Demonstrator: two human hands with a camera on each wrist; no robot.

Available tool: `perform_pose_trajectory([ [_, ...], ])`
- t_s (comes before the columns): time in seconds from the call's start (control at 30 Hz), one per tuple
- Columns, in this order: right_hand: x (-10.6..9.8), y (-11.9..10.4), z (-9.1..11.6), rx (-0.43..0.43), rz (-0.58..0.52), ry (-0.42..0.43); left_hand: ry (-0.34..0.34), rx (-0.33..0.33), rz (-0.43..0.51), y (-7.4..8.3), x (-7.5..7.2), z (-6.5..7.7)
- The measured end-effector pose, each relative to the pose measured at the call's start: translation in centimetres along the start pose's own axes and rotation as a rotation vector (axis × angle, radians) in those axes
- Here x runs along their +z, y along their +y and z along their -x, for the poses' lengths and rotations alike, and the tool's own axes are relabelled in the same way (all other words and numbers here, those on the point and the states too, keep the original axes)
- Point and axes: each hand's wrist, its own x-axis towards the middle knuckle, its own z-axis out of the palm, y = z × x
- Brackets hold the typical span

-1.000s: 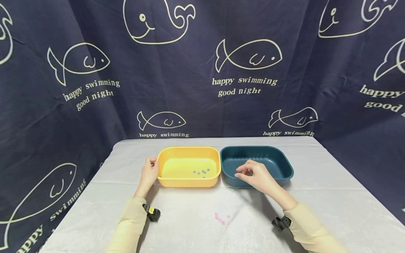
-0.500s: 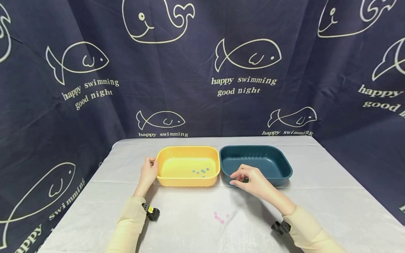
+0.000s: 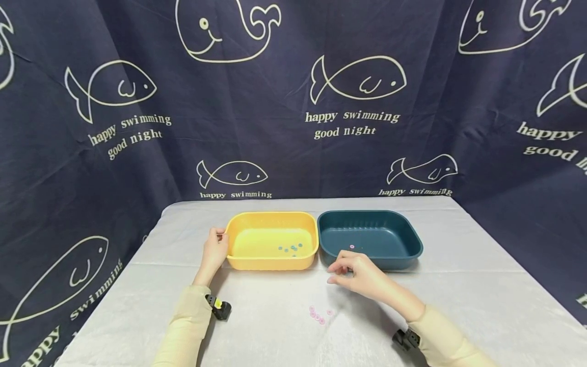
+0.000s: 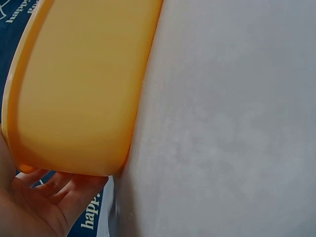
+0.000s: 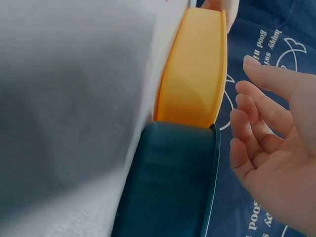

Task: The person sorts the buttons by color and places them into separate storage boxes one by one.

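My left hand (image 3: 215, 251) holds the left end of the yellow tub (image 3: 270, 263); in the left wrist view its fingers (image 4: 81, 192) lie against the tub's outer end wall, the thumb by the rim. Several small blue button-like discs (image 3: 286, 250) lie inside toward the right. My right hand (image 3: 359, 275), fingers loosely bent and holding nothing visible, hovers just in front of the dark teal tub (image 3: 390, 263). One small pink button-like disc (image 3: 352, 246) lies in that tub. Several more pink discs (image 3: 317, 317) lie on the table in front of the tubs.
Both tubs stand side by side, touching, toward the back of the table with its pale cloth (image 3: 270, 316). Behind and at the sides hangs a dark blue curtain (image 3: 284, 142) with fish drawings. A small black camera sits on each wrist.
My right hand has moved from over the teal tub toward the front and left. A pink disc now shows inside that tub. The left hand stays on the yellow tub.
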Motion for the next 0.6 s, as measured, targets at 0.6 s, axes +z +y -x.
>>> perform_pose_trajectory([
  [0.6,1.4,-0.7,1.1,-0.035,-0.017,-0.188,-0.004,-0.004,0.003,-0.2,0.0,-0.1],
])
